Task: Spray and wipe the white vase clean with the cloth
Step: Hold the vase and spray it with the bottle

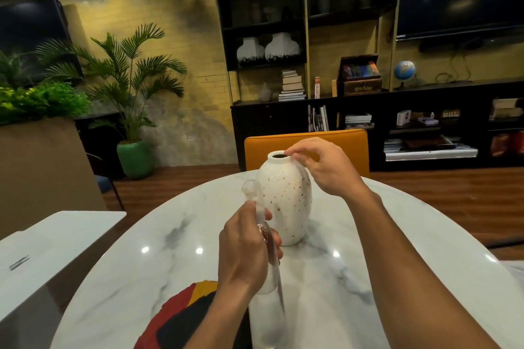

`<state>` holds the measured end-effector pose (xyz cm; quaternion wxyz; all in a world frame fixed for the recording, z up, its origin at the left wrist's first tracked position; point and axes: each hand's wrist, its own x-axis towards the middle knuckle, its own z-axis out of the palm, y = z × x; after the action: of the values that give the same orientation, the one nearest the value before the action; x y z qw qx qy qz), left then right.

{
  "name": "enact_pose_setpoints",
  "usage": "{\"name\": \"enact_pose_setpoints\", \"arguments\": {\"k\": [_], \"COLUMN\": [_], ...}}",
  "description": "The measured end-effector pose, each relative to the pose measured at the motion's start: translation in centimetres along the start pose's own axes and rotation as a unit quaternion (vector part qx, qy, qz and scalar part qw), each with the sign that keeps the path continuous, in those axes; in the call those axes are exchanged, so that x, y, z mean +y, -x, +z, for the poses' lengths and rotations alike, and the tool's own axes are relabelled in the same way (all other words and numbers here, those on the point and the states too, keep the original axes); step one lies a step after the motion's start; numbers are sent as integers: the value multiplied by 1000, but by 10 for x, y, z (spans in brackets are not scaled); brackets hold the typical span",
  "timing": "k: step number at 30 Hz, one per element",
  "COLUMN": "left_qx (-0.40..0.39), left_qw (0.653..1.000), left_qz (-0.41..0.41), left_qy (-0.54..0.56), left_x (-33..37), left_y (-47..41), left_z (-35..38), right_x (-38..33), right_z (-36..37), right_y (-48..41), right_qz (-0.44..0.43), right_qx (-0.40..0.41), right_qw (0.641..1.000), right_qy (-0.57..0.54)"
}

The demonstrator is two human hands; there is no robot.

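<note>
The white speckled vase (286, 198) stands upright on the round marble table (326, 278), a little past its middle. My right hand (323, 167) pinches the vase's rim at its mouth. My left hand (243, 249) grips a clear spray bottle (268, 286) by its neck, just in front and left of the vase, with the nozzle up near the vase's left side. A red, yellow and dark cloth (184, 312) lies on the table at the near left, partly hidden under my left forearm.
An orange chair back (306, 142) stands just behind the vase. A white box (42, 263) sits to the left of the table. Dark shelving with books, vases and a globe fills the back wall. Potted plants stand at the left.
</note>
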<state>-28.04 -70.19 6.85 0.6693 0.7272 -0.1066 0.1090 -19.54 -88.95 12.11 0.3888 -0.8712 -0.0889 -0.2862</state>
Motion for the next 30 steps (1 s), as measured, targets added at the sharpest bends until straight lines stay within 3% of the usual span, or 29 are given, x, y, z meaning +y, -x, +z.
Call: {"name": "enact_pose_setpoints", "arguments": {"k": [5, 9, 17, 25, 30], "left_qx": [-12, -51, -82, -37, -49], "left_qw": [1000, 996, 987, 992, 994], "left_qz": [25, 20, -52, -33, -40], "left_qy": [1, 71, 131, 113, 86], "left_x": [-2, -2, -1, -5, -7], "left_y": [2, 5, 12, 8, 5], "left_z": [1, -4, 1, 2, -1], "right_x": [-7, -2, -3, -8, -18], "right_z": [-10, -11, -3, 4, 3], "right_y": [-12, -16, -20, -21, -17], "right_qz": [-7, 6, -6, -27, -26], "right_qx": [-60, -115, -107, -98, -72], "right_qw": [997, 990, 992, 991, 989], "right_qy": [46, 81, 70, 85, 130]}}
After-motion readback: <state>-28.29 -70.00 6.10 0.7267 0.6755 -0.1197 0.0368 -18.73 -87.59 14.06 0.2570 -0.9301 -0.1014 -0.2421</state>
